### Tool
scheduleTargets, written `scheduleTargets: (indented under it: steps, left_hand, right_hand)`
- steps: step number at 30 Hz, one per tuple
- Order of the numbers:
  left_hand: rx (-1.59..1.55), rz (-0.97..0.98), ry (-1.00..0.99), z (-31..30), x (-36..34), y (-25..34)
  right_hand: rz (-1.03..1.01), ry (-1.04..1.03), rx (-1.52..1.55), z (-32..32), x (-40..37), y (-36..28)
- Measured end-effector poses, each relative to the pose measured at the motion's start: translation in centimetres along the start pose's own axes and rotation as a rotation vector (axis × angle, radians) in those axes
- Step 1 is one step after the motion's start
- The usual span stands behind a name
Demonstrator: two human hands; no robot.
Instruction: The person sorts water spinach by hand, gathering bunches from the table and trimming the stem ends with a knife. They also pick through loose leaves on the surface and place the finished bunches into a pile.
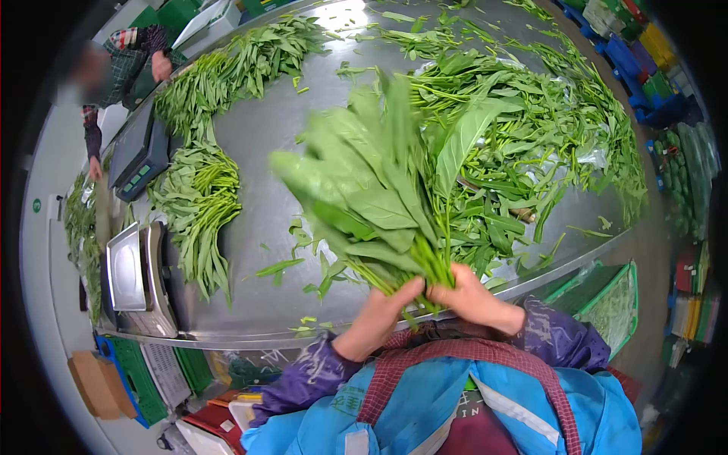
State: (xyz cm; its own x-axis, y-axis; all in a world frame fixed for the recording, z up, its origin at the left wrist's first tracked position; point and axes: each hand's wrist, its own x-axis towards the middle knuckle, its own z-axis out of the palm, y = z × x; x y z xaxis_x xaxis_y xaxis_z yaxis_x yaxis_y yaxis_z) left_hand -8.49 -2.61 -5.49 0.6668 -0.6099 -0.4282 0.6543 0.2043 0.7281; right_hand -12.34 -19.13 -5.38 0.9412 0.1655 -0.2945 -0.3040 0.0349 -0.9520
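Note:
A thick bunch of leafy water spinach (371, 189) stands upright between my two hands, its leaves blurred by motion. My left hand (383, 315) is closed around the lower stems on the left side. Gripping the stems from the right is my right hand (474, 299), its fingers curled behind them. Both hands are at the near edge of the metal table (265, 152), close to my body. A loose heap of the same greens (523, 129) lies just behind and to the right of the bunch. The stem ends are partly hidden by my hands.
Stacked bunches of greens (201, 205) line the table's left side. Beside them are a silver-topped scale (127, 269) and a dark scale (140, 163). Another person (136, 68) stands at the far left. Green crates (607, 299) sit below the near right edge.

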Motion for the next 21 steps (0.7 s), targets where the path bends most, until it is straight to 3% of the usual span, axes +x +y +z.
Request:
scheduleTargets:
  steps: [1,3,4,6,15,19,21]
  left_hand:
    - [-0.011,0.000,0.000,-0.4,0.5,-0.9]
    - [-0.482,-0.052,-0.021,-2.0,1.7,-3.6]
    - [-0.560,-0.126,0.004,-3.1,1.8,-5.1]
    - [-0.620,-0.192,-0.016,-4.3,1.6,-6.7]
    - [-0.533,-0.222,-0.015,-2.8,2.8,-6.3]
    - [-0.505,-0.299,-0.132,-0.9,2.6,-4.1]
    - [-0.043,-0.201,-0.166,1.0,1.1,-2.1]
  right_hand:
    - [0.204,0.049,0.058,-0.6,0.4,0.8]
    - [0.295,0.157,0.674,-1.0,0.6,2.1]
    - [0.303,0.161,0.673,-1.4,0.6,3.4]
    - [0.533,0.133,0.974,-2.2,-0.1,6.0]
    - [0.557,0.096,0.891,-2.6,-0.4,7.3]
    - [0.495,0.044,0.823,-1.8,-1.2,6.2]
    - [0.443,-0.128,0.646,-1.6,-2.4,3.3]
